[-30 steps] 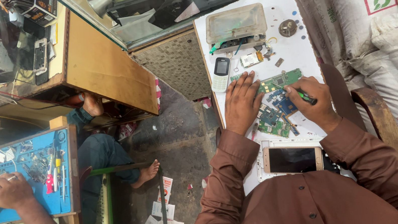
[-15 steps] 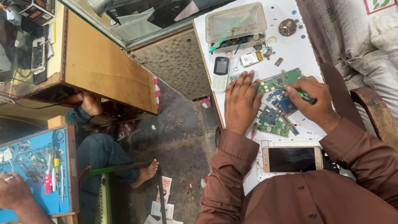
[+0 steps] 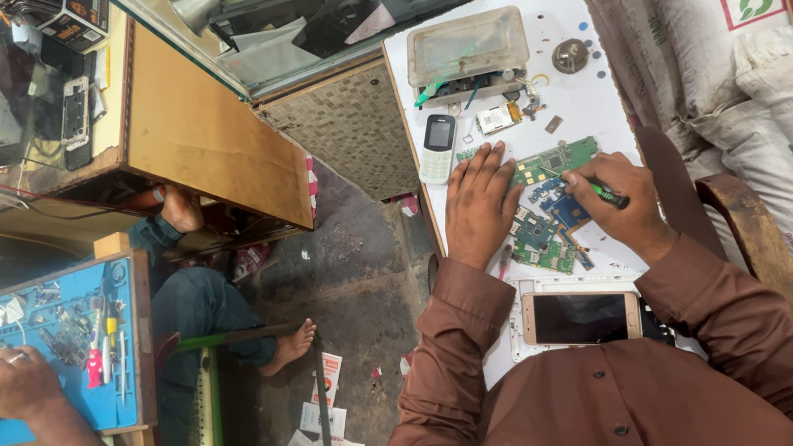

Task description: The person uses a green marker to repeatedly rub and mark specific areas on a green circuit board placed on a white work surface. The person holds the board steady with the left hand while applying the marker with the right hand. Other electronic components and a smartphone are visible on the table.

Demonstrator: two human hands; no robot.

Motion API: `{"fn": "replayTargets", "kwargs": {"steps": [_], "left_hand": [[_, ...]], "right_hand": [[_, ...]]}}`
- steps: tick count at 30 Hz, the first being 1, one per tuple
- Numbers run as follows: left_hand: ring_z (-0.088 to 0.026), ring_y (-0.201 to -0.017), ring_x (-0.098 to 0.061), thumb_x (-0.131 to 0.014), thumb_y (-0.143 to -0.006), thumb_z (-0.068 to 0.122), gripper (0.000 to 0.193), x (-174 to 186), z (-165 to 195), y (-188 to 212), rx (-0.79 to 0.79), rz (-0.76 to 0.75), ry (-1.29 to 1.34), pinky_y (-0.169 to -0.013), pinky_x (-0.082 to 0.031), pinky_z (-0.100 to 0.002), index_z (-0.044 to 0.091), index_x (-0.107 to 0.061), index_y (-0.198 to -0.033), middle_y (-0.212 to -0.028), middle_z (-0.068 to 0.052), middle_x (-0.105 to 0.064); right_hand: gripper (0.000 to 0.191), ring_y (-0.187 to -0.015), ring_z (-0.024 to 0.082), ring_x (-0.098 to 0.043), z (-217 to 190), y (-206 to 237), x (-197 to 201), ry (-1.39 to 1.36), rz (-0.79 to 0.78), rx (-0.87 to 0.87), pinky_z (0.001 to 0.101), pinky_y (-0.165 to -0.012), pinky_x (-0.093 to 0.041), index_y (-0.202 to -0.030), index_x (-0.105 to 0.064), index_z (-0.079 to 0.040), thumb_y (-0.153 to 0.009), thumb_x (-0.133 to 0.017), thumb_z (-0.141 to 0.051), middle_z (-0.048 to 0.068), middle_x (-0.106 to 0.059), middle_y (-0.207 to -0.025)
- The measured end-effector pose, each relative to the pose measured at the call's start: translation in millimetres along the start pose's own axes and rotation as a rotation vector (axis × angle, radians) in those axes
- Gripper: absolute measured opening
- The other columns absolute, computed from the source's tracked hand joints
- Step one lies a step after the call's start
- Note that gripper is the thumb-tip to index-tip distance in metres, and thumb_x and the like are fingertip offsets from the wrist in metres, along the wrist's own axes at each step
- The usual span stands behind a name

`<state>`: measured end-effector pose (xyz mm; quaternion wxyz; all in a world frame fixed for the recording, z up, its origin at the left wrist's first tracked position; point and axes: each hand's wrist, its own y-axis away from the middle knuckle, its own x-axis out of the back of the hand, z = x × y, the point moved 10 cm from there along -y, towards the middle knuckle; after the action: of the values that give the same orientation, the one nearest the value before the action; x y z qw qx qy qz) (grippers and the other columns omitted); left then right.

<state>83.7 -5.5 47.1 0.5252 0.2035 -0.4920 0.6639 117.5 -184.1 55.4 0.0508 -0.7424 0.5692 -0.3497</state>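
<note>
Two hands work over a white table (image 3: 593, 98); the left hand (image 3: 481, 204) lies flat, fingers spread and holding nothing, pressing on the edge of the green circuit boards (image 3: 547, 235); the right hand (image 3: 621, 207) is closed around a green-handled screwdriver (image 3: 604, 191), its tip hidden among the boards. The boards lie between the two hands, near the middle of the table; one long green board (image 3: 560, 158) sits just above them, touching the left fingertips. A white keypad phone (image 3: 438, 146) lies just beyond the left hand, near the table's left edge; a cloudy plastic box (image 3: 466, 47) stands at the far end, with a round metal part (image 3: 570, 55) to its right. A smartphone with a dark screen (image 3: 580, 316) lies near the person's chest, between the brown sleeves. White sacks (image 3: 785, 105) are stacked to the right. At lower left, a co-worker's hand (image 3: 13, 383) rests on a blue work mat (image 3: 69, 344) strewn with small tools.
</note>
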Motion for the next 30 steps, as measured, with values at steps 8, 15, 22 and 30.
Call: {"fn": "replayTargets", "kwargs": {"steps": [8, 15, 22, 30], "left_hand": [[-0.024, -0.146, -0.047, -0.07, -0.094, 0.024, 0.033, -0.1, -0.3, -0.3, 0.006, -0.005, 0.003, -0.122, -0.032, -0.046, 0.008, -0.07, -0.123, -0.147, -0.008, -0.06], [-0.024, -0.146, -0.047, -0.069, -0.095, 0.025, 0.033, -0.5, -0.2, -0.4, 0.012, -0.008, 0.009, -0.122, -0.032, -0.046, 0.009, -0.071, -0.123, -0.147, -0.008, -0.06], [-0.025, -0.145, -0.048, -0.069, -0.095, 0.025, 0.032, 1.5, 0.2, 0.0, 0.007, -0.005, 0.009, -0.121, -0.032, -0.045, 0.008, -0.071, -0.122, -0.147, -0.008, -0.06], [-0.025, -0.145, -0.048, -0.069, -0.095, 0.025, 0.032, 1.3, 0.2, -0.2, -0.001, 0.004, 0.006, -0.122, -0.032, -0.046, 0.008, -0.07, -0.123, -0.147, -0.008, -0.061]], "right_hand": [[0.012, -0.08, 0.02, -0.062, 0.2, -0.4, -0.2, 0.012, 0.006, 0.001, 0.0341, -0.076, -0.047, -0.097, -0.076, -0.003, -0.099, -0.071, -0.015, 0.007, -0.072, -0.083], [0.011, -0.081, 0.021, -0.063, -6.4, -0.9, 0.0, 0.01, -0.001, 0.035, 0.0346, -0.078, -0.047, -0.095, -0.075, -0.003, -0.097, -0.072, -0.013, 0.008, -0.072, -0.085], [0.01, -0.077, 0.021, -0.061, -5.0, -0.4, 4.0, 0.053, 0.048, -0.015, 0.0333, -0.076, -0.047, -0.095, -0.075, -0.004, -0.099, -0.071, -0.012, 0.008, -0.07, -0.083], [0.011, -0.074, 0.019, -0.064, -10.6, -0.4, 0.9, 0.054, 0.025, 0.072, 0.0358, -0.08, -0.048, -0.091, -0.074, -0.004, -0.099, -0.071, -0.013, 0.007, -0.07, -0.079]]}}
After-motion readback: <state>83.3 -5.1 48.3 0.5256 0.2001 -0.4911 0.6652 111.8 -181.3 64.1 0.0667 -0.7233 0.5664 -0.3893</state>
